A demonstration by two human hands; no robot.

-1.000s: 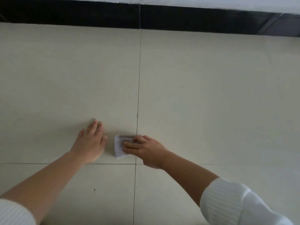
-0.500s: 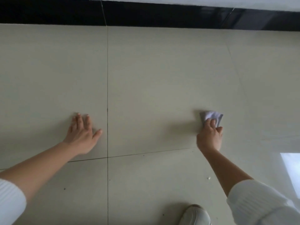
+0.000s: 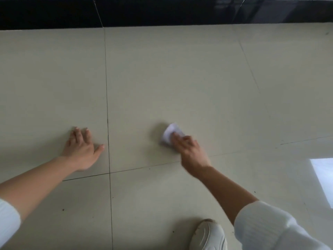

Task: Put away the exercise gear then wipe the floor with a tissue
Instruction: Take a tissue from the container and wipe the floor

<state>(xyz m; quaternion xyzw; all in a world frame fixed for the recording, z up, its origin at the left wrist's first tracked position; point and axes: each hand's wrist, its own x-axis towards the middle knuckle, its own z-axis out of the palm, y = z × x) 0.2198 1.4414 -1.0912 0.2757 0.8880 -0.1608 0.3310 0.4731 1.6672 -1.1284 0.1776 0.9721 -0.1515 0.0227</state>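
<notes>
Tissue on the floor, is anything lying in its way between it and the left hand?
Nothing visible does. The right hand holds the tissue against the floor; only a flat grout line runs between it and the left hand, which rests there.

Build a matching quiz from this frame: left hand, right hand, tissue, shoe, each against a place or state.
1 left hand
2 right hand
3 tissue
4 shoe

A at the bottom edge of the view
B flat on the floor, left of the grout line
C holds the tissue, blurred
D white, crumpled on the floor

Pairs: 1-B, 2-C, 3-D, 4-A
</notes>
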